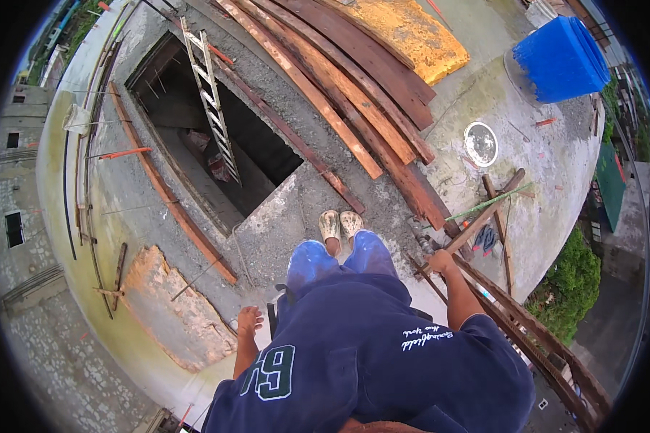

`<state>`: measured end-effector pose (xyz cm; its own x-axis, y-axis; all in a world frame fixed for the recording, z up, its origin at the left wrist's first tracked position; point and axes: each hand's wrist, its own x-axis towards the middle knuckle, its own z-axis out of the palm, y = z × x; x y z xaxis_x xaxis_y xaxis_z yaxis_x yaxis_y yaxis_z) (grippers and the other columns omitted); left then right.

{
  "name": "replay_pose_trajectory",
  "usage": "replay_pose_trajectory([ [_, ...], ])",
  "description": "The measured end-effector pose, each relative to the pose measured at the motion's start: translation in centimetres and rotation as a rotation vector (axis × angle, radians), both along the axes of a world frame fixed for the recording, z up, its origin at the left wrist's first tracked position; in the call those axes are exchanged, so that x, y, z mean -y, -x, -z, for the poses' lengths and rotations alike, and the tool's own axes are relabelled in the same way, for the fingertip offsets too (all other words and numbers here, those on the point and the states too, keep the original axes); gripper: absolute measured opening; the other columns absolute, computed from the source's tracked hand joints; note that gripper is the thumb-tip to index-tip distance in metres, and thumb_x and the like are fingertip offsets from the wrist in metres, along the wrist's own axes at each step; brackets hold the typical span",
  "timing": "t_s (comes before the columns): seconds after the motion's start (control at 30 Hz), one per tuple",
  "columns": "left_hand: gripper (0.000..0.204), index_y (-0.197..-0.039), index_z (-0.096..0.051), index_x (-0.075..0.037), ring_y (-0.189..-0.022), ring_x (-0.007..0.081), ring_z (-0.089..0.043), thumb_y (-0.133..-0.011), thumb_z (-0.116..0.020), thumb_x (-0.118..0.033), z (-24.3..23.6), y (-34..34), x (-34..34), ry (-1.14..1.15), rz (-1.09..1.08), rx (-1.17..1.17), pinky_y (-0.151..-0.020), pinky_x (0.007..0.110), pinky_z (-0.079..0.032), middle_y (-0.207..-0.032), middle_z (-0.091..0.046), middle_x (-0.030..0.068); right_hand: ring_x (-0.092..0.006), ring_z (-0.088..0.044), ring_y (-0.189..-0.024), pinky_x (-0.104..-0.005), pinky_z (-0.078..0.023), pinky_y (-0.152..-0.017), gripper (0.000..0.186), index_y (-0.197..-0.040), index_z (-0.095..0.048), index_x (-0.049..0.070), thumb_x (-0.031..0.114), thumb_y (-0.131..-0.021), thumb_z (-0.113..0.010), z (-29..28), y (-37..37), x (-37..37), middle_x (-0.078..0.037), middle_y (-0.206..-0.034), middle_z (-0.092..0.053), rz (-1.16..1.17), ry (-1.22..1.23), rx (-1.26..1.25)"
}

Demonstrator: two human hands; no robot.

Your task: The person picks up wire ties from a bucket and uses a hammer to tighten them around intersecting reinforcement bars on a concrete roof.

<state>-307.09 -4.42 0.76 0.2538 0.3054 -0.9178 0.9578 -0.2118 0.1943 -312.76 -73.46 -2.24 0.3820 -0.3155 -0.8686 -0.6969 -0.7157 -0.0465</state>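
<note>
Ahead of the right hand point(442, 263) and leftward lie long planks point(339, 90), side by side; farther left is a floor opening point(263, 144), with a ladder point(213, 114) reaching down into it. Ahead and slightly right of that hand lies a round disc point(480, 144), with a bucket point(558, 65) beyond. Left of the left hand point(249, 320) lies a flat sheet point(173, 307).

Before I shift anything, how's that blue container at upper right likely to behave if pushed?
The blue container looks like plastic, so its walls may flex slightly. Its broad shape suggests it would probably slide before tipping. Its inside is hidden, so its weight is uncertain.
</note>
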Motion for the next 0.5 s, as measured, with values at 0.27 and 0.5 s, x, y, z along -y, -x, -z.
replay_pose_trajectory([
  [0.27, 0.031, -0.114, -0.057, -0.007, -0.066, 0.0142, -0.058, -0.092, -0.059, -0.029, -3.9, -6.1, 1.0, -0.117, 0.169, 0.017, -0.053, 0.031, -0.046, -0.088, -0.063, 0.0051, -0.03, -0.068, -0.061, -0.0404, -0.054, -0.07, 0.056, -0.065, -0.067, -0.005, 0.046, -0.086, -0.06, 2.2, 4.5, 0.3, -0.021, -0.063, -0.066, 0.361, -0.132, 0.018],
  [0.5, 0.048, -0.129, -0.053, -0.005, -0.076, 0.0173, -0.064, -0.091, -0.063, -0.033, -5.3, -10.4, 8.5, -0.071, 0.136, 0.326, -0.065, 0.032, -0.051, -0.097, -0.069, 0.0088, -0.0203, -0.058, -0.049, -0.0401, -0.048, -0.057, 0.053, -0.053, -0.06, 0.002, 0.039, -0.089, -0.064, 2.0, 7.1, 2.0, -0.009, -0.05, -0.058, 0.216, -0.166, -0.298],
])
